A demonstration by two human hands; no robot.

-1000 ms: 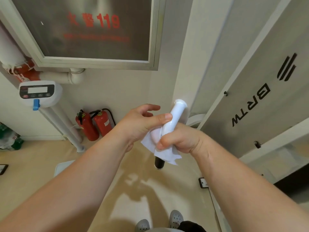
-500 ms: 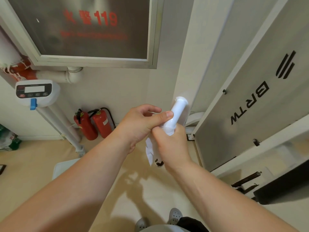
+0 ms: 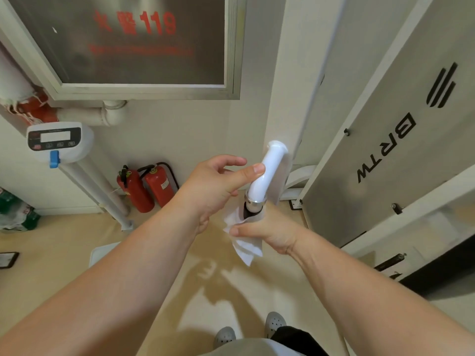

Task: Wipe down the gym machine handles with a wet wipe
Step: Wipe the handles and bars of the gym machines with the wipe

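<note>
A white machine handle (image 3: 267, 173) juts toward me, with a chrome collar and a black grip section below it. My right hand (image 3: 270, 232) is closed around that lower black part with a white wet wipe (image 3: 244, 246) wrapped between palm and grip; a corner of the wipe hangs down. My left hand (image 3: 218, 186) sits just left of the white tube, thumb tip pressed against its side, the fingers curled loosely behind it. The grip's lower end is hidden by my right hand.
The grey BRTW machine panel (image 3: 385, 155) fills the right. Two red fire extinguishers (image 3: 146, 188) stand against the wall, next to a scale column with a display head (image 3: 56, 142). A framed fire-hose cabinet (image 3: 133, 47) hangs above. My grey shoes (image 3: 249, 330) are on the beige floor.
My right hand has slid with the wipe from the white tube down onto the black grip, uncovering the chrome collar. My left hand has stayed at the tube.
</note>
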